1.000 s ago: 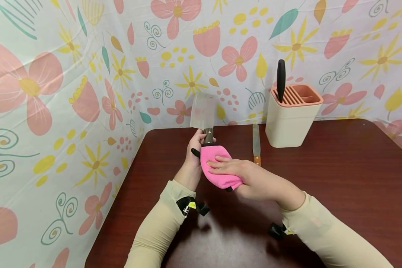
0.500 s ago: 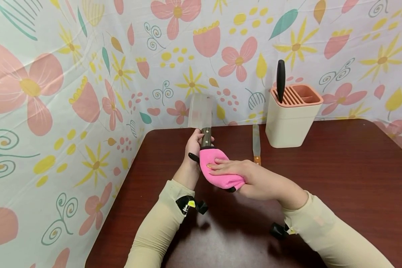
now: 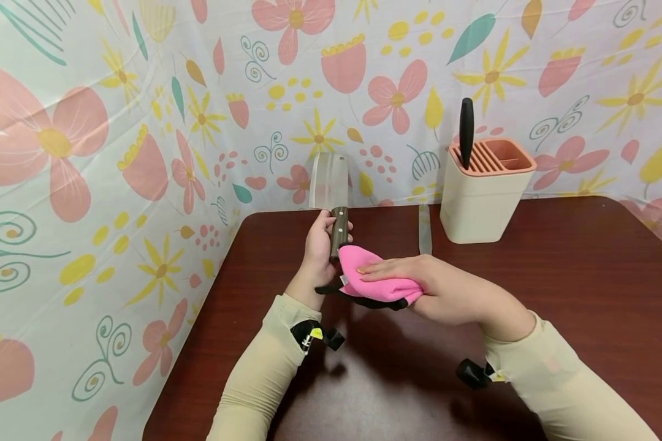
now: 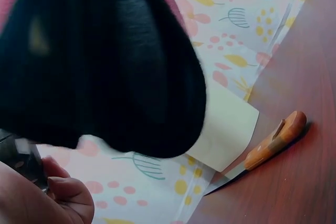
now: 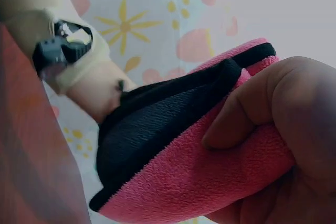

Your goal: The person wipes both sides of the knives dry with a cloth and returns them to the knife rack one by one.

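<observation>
In the head view my left hand (image 3: 317, 251) grips the dark riveted handle of a cleaver (image 3: 330, 180), its broad blade pointing away from me. My right hand (image 3: 447, 288) holds a folded pink cloth (image 3: 377, 278) with black trim, fingers on top and thumb beneath. The cloth's tip overlaps the handle's butt end in this view. From the left wrist, the cloth's black side (image 4: 131, 66) hides much of the scene, and curled left fingers (image 4: 68, 195) show at lower left. The right wrist view shows the thumb (image 5: 236, 114) pressing the cloth's pink side.
A knife (image 3: 425, 229) lies on the brown table (image 3: 574, 294); its orange-brown wooden handle (image 4: 275, 140) shows in the left wrist view. A cream knife holder (image 3: 480, 208) with a black-handled knife (image 3: 466, 131) stands at the back, before a flowered backdrop (image 3: 397, 55).
The right hand and cloth have slid down off the cleaver handle and to the right. More of the handle and the cloth's black underside now show. The left hand keeps its grip.
</observation>
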`<state>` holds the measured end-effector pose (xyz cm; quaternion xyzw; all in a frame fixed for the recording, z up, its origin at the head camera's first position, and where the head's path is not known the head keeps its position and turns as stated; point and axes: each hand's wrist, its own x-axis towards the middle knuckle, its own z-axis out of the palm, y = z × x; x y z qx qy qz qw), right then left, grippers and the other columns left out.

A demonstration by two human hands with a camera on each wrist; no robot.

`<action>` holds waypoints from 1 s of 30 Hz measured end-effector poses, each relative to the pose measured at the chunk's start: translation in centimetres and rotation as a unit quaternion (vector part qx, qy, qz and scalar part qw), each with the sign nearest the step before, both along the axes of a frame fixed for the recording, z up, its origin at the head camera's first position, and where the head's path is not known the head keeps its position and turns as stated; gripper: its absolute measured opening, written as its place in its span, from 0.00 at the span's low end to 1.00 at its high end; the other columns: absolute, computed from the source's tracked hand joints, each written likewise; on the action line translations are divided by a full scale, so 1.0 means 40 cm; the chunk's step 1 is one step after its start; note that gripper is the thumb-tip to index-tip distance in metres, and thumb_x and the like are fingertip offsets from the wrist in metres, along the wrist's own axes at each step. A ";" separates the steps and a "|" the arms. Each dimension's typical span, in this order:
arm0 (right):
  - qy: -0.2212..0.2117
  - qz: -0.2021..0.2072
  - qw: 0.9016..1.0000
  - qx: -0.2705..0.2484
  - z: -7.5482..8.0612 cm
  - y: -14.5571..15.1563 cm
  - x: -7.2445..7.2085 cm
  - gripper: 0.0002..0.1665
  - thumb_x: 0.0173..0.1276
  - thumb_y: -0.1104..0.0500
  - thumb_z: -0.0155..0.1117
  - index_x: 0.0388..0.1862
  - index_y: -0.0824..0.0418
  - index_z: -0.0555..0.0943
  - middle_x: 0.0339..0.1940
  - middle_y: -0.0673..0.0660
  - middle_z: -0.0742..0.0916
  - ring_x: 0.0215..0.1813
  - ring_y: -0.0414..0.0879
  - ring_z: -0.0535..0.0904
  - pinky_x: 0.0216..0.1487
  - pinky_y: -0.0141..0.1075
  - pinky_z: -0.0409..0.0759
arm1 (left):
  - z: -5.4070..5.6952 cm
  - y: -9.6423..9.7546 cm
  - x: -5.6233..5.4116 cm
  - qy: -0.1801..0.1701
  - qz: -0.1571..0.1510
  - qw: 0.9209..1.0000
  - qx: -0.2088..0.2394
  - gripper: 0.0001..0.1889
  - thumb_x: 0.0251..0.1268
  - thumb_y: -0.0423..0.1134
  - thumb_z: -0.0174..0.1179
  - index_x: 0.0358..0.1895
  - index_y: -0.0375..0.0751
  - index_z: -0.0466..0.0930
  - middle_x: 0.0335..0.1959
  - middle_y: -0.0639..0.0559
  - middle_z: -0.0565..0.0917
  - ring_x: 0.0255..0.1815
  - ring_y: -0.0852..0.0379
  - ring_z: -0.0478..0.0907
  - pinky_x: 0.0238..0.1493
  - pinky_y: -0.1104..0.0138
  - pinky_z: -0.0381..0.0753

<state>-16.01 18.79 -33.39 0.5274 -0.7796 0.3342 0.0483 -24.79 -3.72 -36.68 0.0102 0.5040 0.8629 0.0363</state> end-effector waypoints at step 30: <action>0.000 -0.356 0.898 0.261 -0.100 0.554 -0.107 0.30 0.58 0.69 0.67 0.62 0.61 0.83 0.46 0.59 0.91 0.37 0.44 0.79 0.38 0.39 0.77 | -0.007 0.015 0.006 0.002 -0.042 0.998 -0.040 0.09 0.65 0.31 0.41 0.42 0.47 0.68 0.32 0.50 0.75 0.19 0.61 0.70 0.18 0.73 0.71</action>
